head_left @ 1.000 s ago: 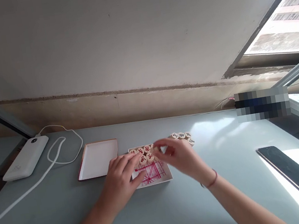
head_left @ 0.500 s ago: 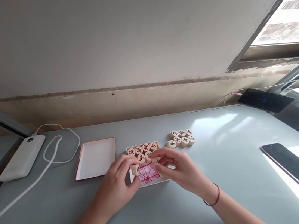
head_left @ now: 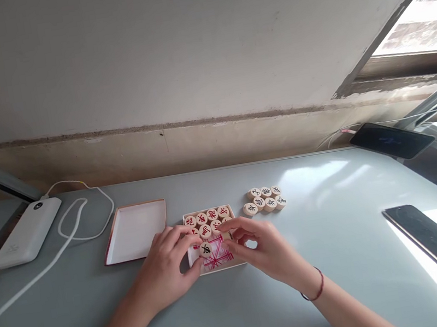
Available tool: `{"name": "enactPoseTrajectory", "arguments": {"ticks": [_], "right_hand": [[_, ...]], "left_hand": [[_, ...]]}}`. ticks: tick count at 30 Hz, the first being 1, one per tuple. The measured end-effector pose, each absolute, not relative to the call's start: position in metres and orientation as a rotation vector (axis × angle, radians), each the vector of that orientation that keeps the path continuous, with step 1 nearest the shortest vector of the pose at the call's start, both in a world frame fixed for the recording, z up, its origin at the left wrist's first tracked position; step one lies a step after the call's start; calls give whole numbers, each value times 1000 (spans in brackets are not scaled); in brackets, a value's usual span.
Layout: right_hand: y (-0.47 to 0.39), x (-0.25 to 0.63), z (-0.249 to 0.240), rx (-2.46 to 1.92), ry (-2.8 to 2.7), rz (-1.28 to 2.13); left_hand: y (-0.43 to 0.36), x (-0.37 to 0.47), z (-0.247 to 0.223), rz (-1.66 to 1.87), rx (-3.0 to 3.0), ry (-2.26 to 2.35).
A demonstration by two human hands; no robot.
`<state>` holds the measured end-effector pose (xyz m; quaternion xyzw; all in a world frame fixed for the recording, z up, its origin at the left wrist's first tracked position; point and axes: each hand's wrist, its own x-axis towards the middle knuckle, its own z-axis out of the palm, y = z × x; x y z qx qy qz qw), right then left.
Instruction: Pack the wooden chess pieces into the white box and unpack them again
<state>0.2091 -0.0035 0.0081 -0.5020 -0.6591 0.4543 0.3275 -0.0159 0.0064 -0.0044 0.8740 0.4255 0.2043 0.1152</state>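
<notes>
Cream black-marked disc [head_left: 206, 249] is lying in the near part of a shallow white box [head_left: 194, 255], between two working hands.
The left hand [head_left: 167, 265] is curving its parted thumb and fingers at the disc's left edge, its grip impossible to tell; the right hand [head_left: 267, 241] is pinching a second disc [head_left: 227, 236] over the box. Red-marked discs [head_left: 212, 215] are filling the far part, a lid [head_left: 136, 232] is lying to the left, and loose discs [head_left: 267, 203] are sitting together to the right.
</notes>
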Motion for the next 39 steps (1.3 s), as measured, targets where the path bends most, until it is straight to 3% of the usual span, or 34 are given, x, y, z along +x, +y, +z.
{"name": "enactPoseTrajectory", "arguments": {"ticks": [20, 28, 39], "right_hand": [[-16, 170, -12, -1117, -2225, 407], [-14, 175, -11, -1338, -2320, 412], [-8, 175, -7, -1308, -2361, 490]], "left_hand": [[9, -25, 3, 616, 2699, 1315], [8, -24, 2, 630, 2678, 1332], [10, -24, 0, 602, 2672, 1289]]}}
